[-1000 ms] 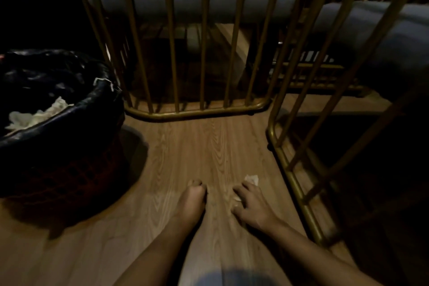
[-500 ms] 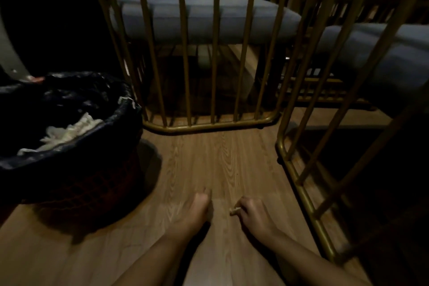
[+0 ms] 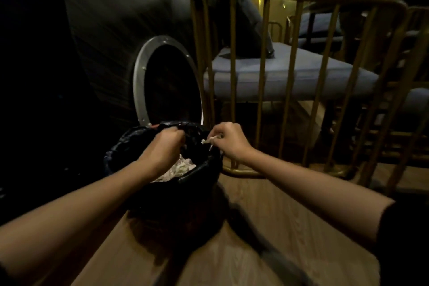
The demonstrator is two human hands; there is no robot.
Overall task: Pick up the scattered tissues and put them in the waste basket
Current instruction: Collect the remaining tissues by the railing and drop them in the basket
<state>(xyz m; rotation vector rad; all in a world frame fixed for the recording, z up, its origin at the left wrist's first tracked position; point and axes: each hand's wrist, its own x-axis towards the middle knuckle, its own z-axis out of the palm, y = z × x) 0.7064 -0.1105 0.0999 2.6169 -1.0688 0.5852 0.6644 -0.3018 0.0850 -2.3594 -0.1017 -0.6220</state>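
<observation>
The waste basket (image 3: 199, 170) lined with a black bag stands on the wooden floor, with white crumpled tissues (image 3: 180, 166) inside. My right hand (image 3: 228, 140) hovers over its right rim and pinches a small white tissue scrap (image 3: 210, 140). My left hand (image 3: 166, 144) hangs over the middle of the basket with its fingers curled downward; what it holds, if anything, is hidden.
A gold metal railing (image 3: 262, 81) stands right behind the basket, with grey cushioned seats (image 3: 290, 74) beyond it. A round metal-rimmed opening (image 3: 167, 79) sits in the dark wall behind the basket. Wooden floor (image 3: 267, 227) stretches in front.
Both hands rose from the floor and moved left to above the basket. The right hand carried the tissue scrap along. The view swung up and left.
</observation>
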